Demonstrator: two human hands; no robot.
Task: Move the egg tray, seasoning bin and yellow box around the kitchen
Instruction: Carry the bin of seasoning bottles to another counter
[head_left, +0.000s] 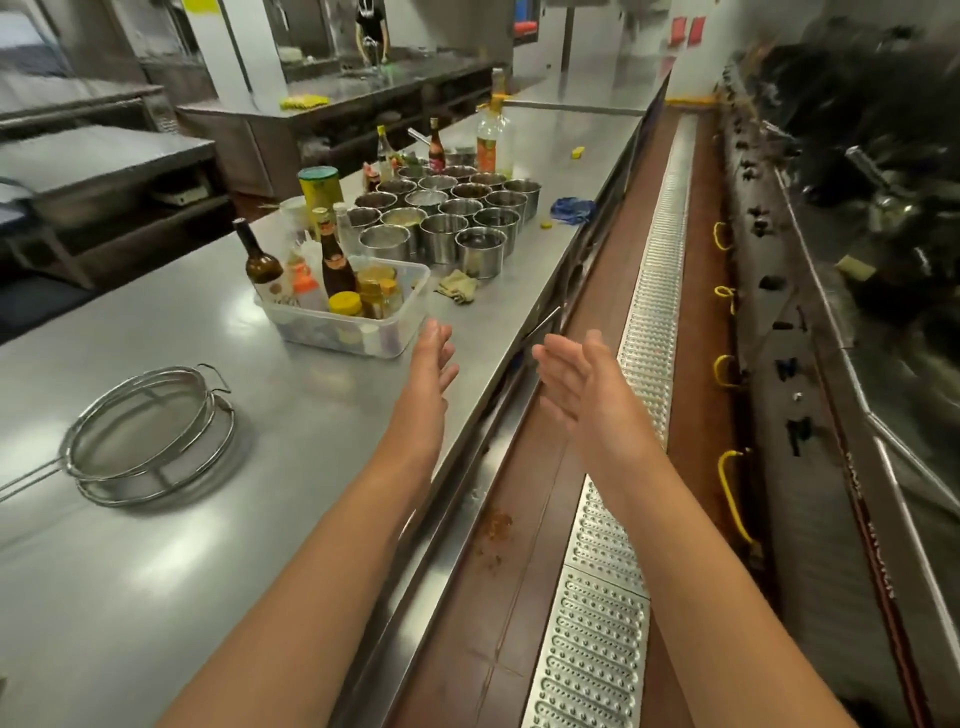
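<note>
Both hands reach forward with fingers straight and holding nothing, the left hand (434, 358) just short of the seasoning bin (345, 306), the right hand (574, 374) out over the counter edge (524, 343). To lift well, I judge, each palm should take an opposite end wall low down, keeping it level. The clear bin, just ahead of the left fingertips, holds upright bottles and yellow-capped jars; beyond stand steel cups (447, 218).

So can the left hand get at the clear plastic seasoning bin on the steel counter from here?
Probably yes: the open left hand hovers just short of the clear plastic seasoning bin, with nothing between them.
</note>
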